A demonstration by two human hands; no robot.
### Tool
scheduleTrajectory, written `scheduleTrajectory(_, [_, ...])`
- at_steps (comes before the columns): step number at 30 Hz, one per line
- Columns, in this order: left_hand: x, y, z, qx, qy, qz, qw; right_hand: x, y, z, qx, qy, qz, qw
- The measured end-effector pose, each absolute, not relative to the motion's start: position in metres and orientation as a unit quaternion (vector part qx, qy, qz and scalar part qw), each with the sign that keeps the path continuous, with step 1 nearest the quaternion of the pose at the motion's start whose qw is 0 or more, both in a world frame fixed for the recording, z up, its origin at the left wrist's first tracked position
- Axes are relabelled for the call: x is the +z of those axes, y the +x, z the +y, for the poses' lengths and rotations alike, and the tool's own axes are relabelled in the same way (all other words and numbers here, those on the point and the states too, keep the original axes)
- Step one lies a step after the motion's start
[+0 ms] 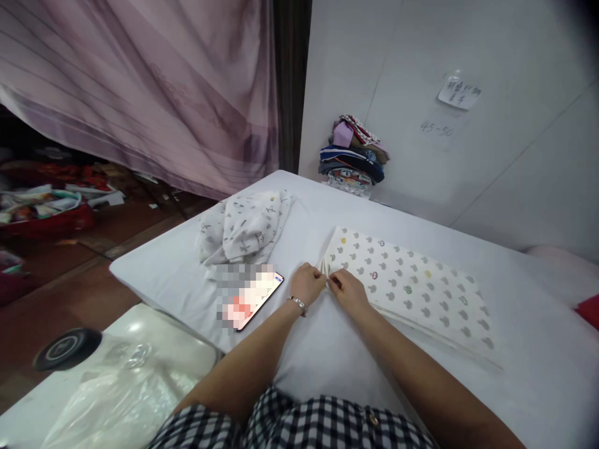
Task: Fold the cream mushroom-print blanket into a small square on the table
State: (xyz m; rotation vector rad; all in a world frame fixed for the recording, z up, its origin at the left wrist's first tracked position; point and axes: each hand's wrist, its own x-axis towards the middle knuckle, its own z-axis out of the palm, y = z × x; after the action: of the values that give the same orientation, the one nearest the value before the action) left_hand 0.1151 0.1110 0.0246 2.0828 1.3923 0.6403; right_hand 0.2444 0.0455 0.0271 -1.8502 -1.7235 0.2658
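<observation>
A folded white cloth (416, 280) printed with grey tree-like shapes lies flat on the white-covered table. At its near left corner, my left hand (306, 284) is closed with the fingertips pinching the layered edge. My right hand (349, 292) is closed on the same corner, its fingertips close to those of the left. To the left of my hands lies a phone (262, 300) with a lit screen. Beyond the phone sits a crumpled white cloth (248, 227) with small leaf-like prints.
A stack of folded fabrics (353, 156) stands by the wall at the table's far edge. A pink curtain (187, 81) hangs at the back left. On the near left, a white surface holds a clear plastic bag (126, 393) and a dark round object (68, 348). Red containers (51, 218) stand on the floor.
</observation>
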Motion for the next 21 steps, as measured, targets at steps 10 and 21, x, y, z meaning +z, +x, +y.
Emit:
scheduleTrajectory(10, [0.027, 0.115, 0.111, 0.246, 0.778, 0.514, 0.264, 0.028, 0.239, 0.04, 0.071, -0.682, -0.686, 0.243])
scheduleTrajectory(21, [0.023, 0.111, 0.123, 0.218, 0.824, 0.478, 0.213, 0.036, 0.249, 0.023, 0.066, -0.641, -0.713, 0.277])
